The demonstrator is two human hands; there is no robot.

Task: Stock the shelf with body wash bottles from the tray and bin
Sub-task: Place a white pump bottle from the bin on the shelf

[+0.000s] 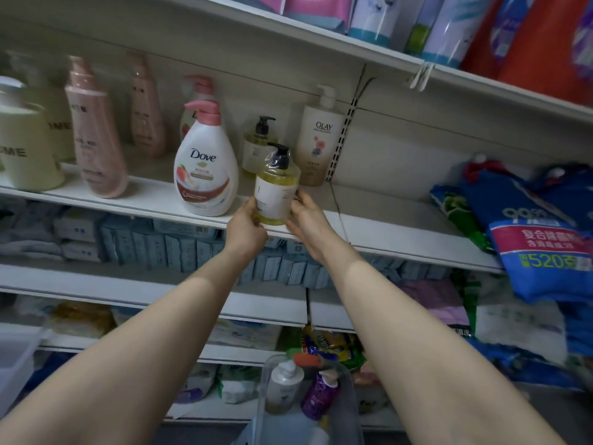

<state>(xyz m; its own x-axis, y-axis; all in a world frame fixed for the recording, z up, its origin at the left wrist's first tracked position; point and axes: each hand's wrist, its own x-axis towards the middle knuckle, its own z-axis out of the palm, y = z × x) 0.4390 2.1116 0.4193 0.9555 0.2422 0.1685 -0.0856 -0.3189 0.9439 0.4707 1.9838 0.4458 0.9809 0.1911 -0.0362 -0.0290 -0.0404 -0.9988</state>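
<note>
Both hands (pixel 276 220) hiding bottle (pixel 278 184) base.

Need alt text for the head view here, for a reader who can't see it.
Both hands, left hand and right hand, hold a yellow pump bottle at the front edge of a white shelf, between a Dove bottle and an Olay bottle. Below, a clear bin holds more bottles.

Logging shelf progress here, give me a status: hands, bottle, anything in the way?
Both hands, left hand and right hand, grip yellow bottle at shelf edge. Dove bottle close on its left; spot behind taken by matching bottle.
</note>
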